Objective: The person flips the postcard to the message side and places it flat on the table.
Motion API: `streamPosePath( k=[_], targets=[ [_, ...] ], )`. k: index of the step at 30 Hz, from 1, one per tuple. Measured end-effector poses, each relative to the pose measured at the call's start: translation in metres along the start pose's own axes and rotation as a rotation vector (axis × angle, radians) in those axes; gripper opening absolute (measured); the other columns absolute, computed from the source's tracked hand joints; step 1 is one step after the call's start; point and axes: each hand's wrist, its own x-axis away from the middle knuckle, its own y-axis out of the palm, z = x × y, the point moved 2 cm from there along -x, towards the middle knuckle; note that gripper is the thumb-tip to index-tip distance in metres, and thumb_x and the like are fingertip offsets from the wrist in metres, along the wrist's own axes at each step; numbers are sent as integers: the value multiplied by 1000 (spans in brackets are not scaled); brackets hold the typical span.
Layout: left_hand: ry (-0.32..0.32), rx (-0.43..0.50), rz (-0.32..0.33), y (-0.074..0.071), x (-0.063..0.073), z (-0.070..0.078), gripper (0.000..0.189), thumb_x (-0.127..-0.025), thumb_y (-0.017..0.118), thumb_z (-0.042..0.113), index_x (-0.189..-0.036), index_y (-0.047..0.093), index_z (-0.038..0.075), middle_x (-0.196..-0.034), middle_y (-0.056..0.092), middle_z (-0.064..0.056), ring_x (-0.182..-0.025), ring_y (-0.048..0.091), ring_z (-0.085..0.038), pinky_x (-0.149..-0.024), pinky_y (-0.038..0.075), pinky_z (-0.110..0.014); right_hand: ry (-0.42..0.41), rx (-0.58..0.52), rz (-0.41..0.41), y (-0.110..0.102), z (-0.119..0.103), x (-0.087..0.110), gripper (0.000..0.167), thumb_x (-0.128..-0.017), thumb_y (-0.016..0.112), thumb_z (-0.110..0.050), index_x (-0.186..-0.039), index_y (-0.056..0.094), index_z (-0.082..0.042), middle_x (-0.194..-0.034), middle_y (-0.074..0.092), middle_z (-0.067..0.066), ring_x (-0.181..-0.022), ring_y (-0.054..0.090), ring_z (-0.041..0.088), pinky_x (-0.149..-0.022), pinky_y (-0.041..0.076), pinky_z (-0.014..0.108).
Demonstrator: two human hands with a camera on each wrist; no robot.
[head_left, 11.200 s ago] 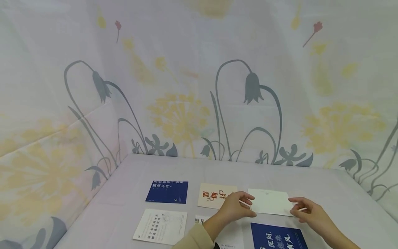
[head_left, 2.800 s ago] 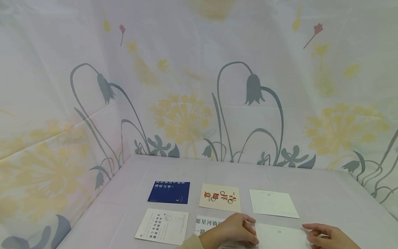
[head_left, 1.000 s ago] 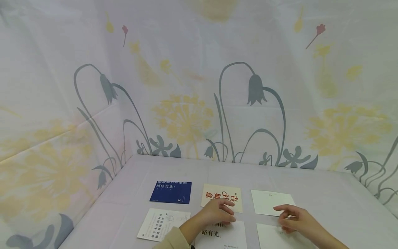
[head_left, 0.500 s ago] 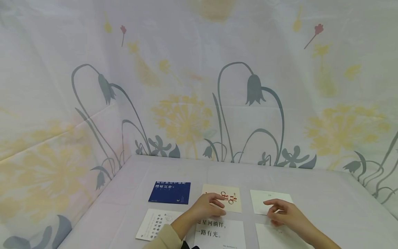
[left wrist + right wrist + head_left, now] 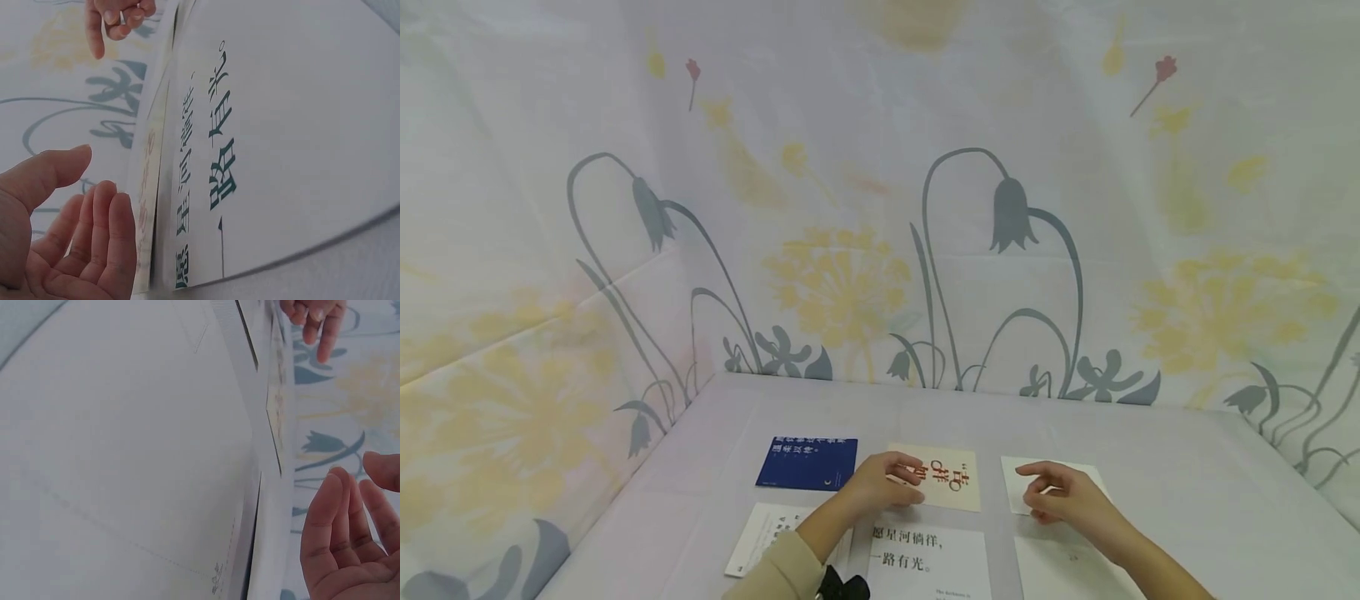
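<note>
My left hand hovers with loosely bent fingers over the left part of a cream card with orange-red characters, holding nothing. My right hand is likewise loosely curled and without anything in it, above a pale card that bears a small mark. Nearer to me lies a second pale card, mostly blank, below the right hand. To its left is a white card with dark characters; the left wrist view shows the left palm beside it, thumb and fingers apart.
A dark blue card with white characters lies at the back left. In front of it, a white printed card is partly hidden by the left forearm. A floral cloth wall rises behind the pale table.
A blue face showed front right in the oldest frame; a pale, mostly blank one shows there now. Both hands have since left that card's edges and drifted left over the back row.
</note>
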Motion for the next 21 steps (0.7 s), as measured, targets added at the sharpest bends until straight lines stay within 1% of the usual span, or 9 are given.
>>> streamPosePath(
  k=[4, 9, 13, 18, 21],
  targets=[
    [-3, -23, 22, -6, -1, -1, 45, -74, 77, 6, -116, 62, 5, -91, 63, -3, -76, 58, -16, -66, 49, -31, 4, -9, 6, 4, -1, -6, 47, -87, 63, -9, -125, 45, 13, -87, 56, 8, -76, 61, 20, -70, 54, 34],
    [-4, -31, 36, -10, -3, -3, 45, -73, 77, 6, -116, 62, 5, -92, 63, -4, -79, 58, -17, -69, 50, -32, -3, -8, 11, 7, 0, -12, 48, -87, 64, -9, -125, 45, 13, -88, 55, 9, -77, 61, 23, -69, 54, 35],
    [-2, -45, 54, -13, -5, -6, 46, -73, 78, 8, -115, 62, 5, -92, 63, -4, -78, 59, -16, -67, 50, -32, -8, -3, 13, 10, 0, -16, 49, -86, 64, -8, -125, 45, 13, -88, 55, 9, -77, 61, 22, -69, 54, 35],
    [8, -58, 66, -19, -8, -10, 46, -73, 78, 7, -116, 61, 3, -92, 63, -5, -76, 59, -16, -64, 51, -30, 3, 9, 51, 16, -3, -22, 47, -85, 65, -7, -125, 47, 11, -87, 57, 9, -77, 61, 23, -67, 54, 33],
    [9, -44, 69, -23, -10, -11, 47, -73, 77, 5, -117, 60, 1, -93, 63, -7, -76, 59, -17, -62, 52, -30, 8, 19, 79, 19, -5, -26, 47, -84, 66, -6, -124, 48, 10, -88, 57, 9, -78, 61, 26, -66, 54, 33]
  ],
)
